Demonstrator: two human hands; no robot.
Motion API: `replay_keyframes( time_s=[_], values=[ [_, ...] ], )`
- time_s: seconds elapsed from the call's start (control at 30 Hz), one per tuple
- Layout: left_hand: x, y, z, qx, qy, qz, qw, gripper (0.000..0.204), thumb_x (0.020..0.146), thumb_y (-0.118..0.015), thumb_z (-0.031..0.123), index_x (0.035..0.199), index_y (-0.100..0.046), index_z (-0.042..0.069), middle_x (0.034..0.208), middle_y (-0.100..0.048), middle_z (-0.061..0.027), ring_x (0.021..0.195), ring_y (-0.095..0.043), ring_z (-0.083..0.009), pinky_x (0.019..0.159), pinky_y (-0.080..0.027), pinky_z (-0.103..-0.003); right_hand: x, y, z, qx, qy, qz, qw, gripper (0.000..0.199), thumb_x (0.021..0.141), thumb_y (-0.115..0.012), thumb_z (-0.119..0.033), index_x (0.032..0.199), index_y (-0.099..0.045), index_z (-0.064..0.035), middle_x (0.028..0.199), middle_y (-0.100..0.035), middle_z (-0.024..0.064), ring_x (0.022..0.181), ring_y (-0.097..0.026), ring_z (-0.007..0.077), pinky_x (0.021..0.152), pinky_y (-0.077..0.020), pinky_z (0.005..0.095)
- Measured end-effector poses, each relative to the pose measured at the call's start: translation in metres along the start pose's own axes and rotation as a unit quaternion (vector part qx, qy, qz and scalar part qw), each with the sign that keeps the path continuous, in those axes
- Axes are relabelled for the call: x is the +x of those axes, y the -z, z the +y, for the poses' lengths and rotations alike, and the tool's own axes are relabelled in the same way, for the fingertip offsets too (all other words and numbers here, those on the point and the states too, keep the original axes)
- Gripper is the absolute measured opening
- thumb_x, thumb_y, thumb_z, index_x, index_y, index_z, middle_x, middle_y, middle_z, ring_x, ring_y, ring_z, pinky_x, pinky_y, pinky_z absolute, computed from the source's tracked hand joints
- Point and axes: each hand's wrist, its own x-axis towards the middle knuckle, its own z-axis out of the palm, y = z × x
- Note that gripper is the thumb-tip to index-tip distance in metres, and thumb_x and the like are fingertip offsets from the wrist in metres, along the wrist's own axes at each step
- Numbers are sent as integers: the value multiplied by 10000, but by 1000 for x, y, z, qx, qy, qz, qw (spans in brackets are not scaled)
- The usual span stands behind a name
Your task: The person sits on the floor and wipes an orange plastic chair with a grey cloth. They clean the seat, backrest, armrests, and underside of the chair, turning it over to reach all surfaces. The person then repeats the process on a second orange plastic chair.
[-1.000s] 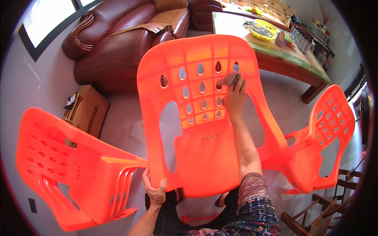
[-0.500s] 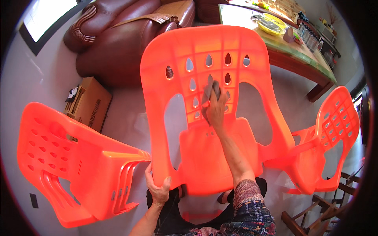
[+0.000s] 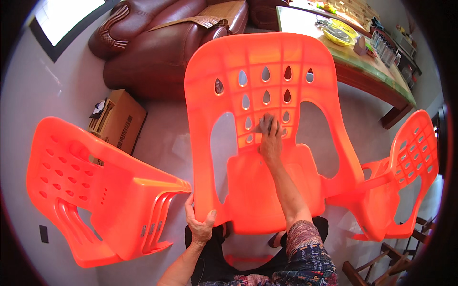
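Directly before me stands an orange plastic armchair (image 3: pixel 265 202), its backrest full of drop-shaped holes. My left hand (image 3: pixel 199 225) grips the front end of its left armrest, thumb on top and fingers around the outer side. At the lower middle of the backrest, my right hand (image 3: pixel 272 140) presses a greyish cloth (image 3: pixel 263 125) against the plastic. The cloth is bunched under the fingers, and much of it is hidden by them.
Stacked orange chairs (image 3: pixel 114 209) lean at the left; another orange chair (image 3: pixel 377 200) stands right. Behind are a maroon leather sofa (image 3: pixel 148 62), a cardboard box (image 3: pixel 128 121) and a table (image 3: pixel 377 71) holding yellow baskets (image 3: pixel 339 33) and bottles. Dark wooden stools (image 3: pixel 381 262) sit lower right.
My right hand has moved down the backrest with the cloth. My left hand keeps its hold on the armrest. The whole view has shifted slightly.
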Motion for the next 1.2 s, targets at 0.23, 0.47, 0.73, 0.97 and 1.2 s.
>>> replay_keyframes(
  time_s=[0.23,0.47,0.73,0.97,1.2],
  values=[
    [1,-3,9,-13,15,-1,1000,634,730,-677,91,1269,-376,-55,1159,-509,-150,1035,-553,-210,884,-469,-342,62,10,-39,182,35,93,978,538,792,-530,66,1319,-453,-7,1449,-236,175,1215,-342,400,983,-380,453],
    [-1,-2,9,-11,0,-1,1000,655,727,-673,97,1280,-362,-61,1157,-519,-165,1048,-553,-218,893,-469,-347,134,11,-69,40,64,157,985,472,834,-619,-304,1234,-546,-65,1446,-296,146,1325,-282,386,936,-361,465],
    [-2,0,0,-19,23,1,1000,667,717,-683,90,1283,-366,-67,1201,-489,-163,1085,-530,-225,915,-456,-348,1,-40,-9,-19,128,54,990,349,814,-633,-285,1077,-590,-59,1376,-392,162,1299,-333,430,918,-359,526],
    [0,-5,1,44,-19,2,999,673,709,-685,83,1282,-368,-69,1191,-492,-165,1079,-535,-229,914,-455,-349,-97,-38,55,68,90,-182,977,440,788,-585,-40,1225,-537,-23,1293,-452,165,1190,-414,450,944,-409,492],
    [-2,2,0,-5,23,1,1000,669,719,-673,86,1288,-357,-70,1193,-493,-170,1077,-538,-234,912,-459,-349,117,51,-98,210,142,216,943,540,783,-580,23,1308,-482,-53,1357,-421,131,1210,-399,382,995,-341,449]
  ],
)
